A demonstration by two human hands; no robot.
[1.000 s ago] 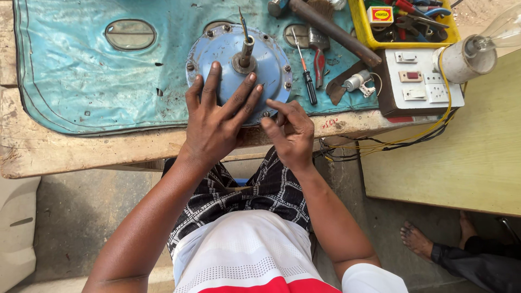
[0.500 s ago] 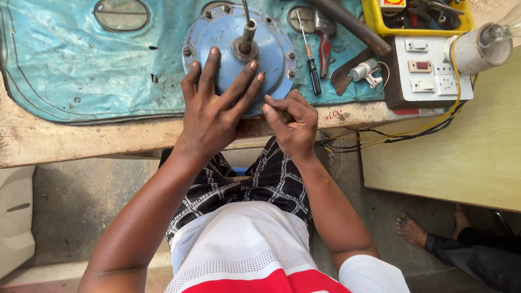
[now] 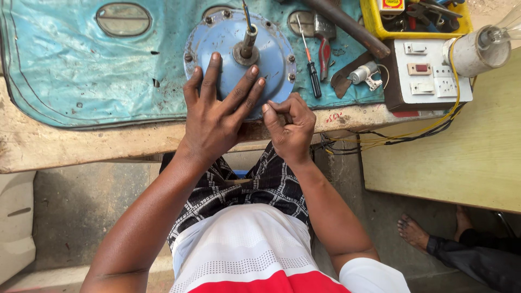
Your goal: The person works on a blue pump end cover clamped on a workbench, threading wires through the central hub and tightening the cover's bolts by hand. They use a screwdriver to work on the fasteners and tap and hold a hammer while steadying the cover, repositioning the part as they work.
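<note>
A worn wooden workbench (image 3: pixel 81 144) stands over grey concrete floor (image 3: pixel 81 217); right of it, a yellowish tabletop (image 3: pixel 450 152).

A small rectangular label (image 3: pixel 391 4) is sitting at the top edge on the yellow tray (image 3: pixel 372 21), its face red and yellow, cut off by the frame. No other package, sign or screen is showing in the view.

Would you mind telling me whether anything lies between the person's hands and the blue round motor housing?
Nothing visible does. The left hand lies flat on the blue motor housing, and the right hand is curled at its near rim, fingertips against the edge.
</note>
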